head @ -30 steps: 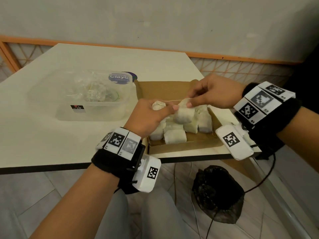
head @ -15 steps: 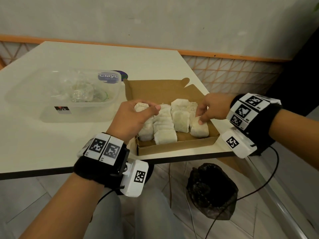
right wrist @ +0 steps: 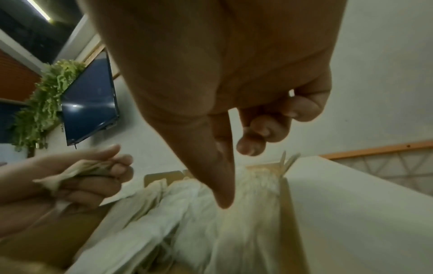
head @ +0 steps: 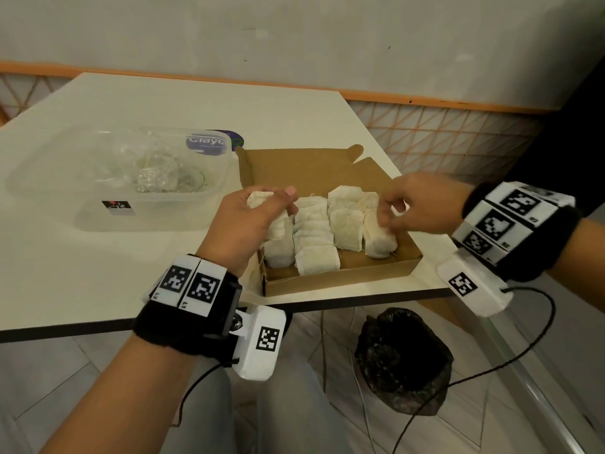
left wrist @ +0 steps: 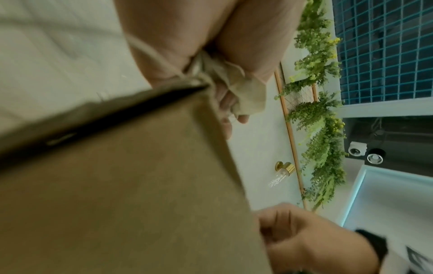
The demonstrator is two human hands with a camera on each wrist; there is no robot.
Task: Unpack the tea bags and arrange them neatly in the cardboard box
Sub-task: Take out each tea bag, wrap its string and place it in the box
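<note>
Left hand (head: pixel 244 221) fingers grip a crumpled tea bag (head: pixel 258 199) over the cardboard box (head: pixel 343 276), frame centre; right hand (head: pixel 422 204) fingers loosely curled, holding nothing, above the right row.

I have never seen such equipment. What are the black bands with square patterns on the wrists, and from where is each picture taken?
No machine here: a person works with bare hands. The bands carry small cameras. One picture comes from a head camera looking down; the other two look along each hand from the wrists. On the table stands an open cardboard box with rows of tea bags, and beside it a clear plastic container. The left hand grips a bunch of tea bags over the box. The right hand holds nothing; its fingers are loosely curled just above the right-hand row.
</note>
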